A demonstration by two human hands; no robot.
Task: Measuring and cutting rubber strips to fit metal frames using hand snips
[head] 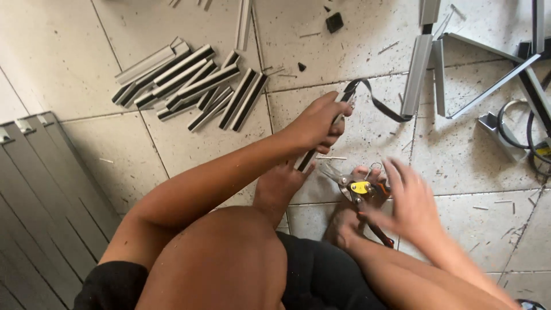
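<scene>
Pale speckled tile floor (69,51) underfoot, strewn with fine offcuts and dark chips. Left hand (317,122) closed around a short aluminium strip (321,131), thumb along its top edge, fingers wrapped beneath; strip tilted, lower end down near a bare foot (279,186), upper end up by the knuckles. Black rubber band (379,103) trailing from the strip's upper end, looping away to the right across the tile toward a longer grey profile (416,74). Right hand (408,204) blurred, fingers spread and loosely curved, hovering just over a pair of tin snips (360,192) with a yellow latch and red handles; cannot tell whether touching the snips or just above. Snips lying on the floor close beside a second foot (343,225), blades pointing up-left toward the strip's lower end, near but apart. Farther up the floor, well apart from both hands, a heap of cut strips (192,85), grey metal with black inserts, lying roughly parallel and slanted. At left edge, dark grey slatted panels (40,189) side by side. At right, more long profiles (493,86) crossing one another, plus a coil of cable (516,129) beside them.
</scene>
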